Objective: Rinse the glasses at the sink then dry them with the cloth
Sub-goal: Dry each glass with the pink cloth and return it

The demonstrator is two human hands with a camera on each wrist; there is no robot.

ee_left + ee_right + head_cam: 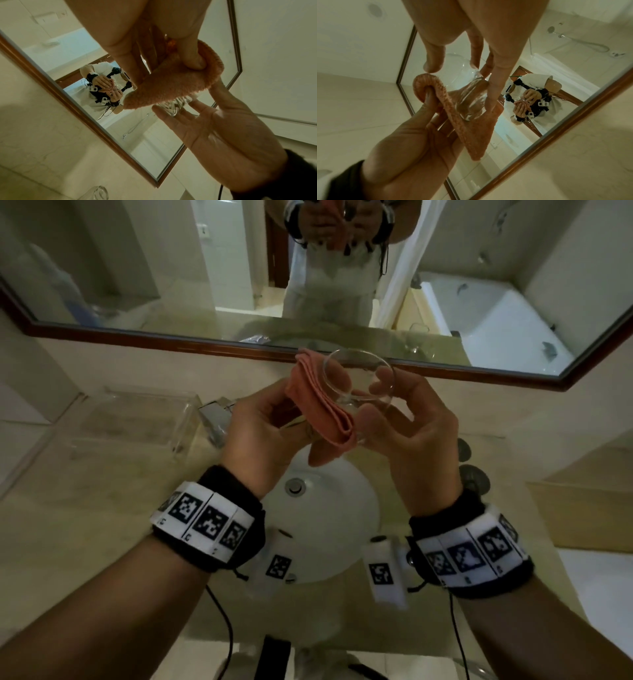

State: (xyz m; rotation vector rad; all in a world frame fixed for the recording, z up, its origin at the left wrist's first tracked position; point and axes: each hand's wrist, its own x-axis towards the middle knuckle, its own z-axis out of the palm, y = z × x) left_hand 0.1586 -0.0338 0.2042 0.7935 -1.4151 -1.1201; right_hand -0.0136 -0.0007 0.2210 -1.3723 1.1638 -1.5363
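Over the sink, my left hand pinches a folded pink cloth, thumb on top and fingers beneath. In the left wrist view the thumb digs into the cloth. My right hand grips a clear glass by its lower part, rim tilted toward the mirror. The cloth lies against the glass's left side and base; the right wrist view shows the glass resting on the cloth. A second glass stands on the counter, mostly cut off.
The white round basin with its drain lies below my hands. A chrome faucet and a clear acrylic tray sit to the left. Dark round knobs are at the right. A wood-framed mirror spans the wall.
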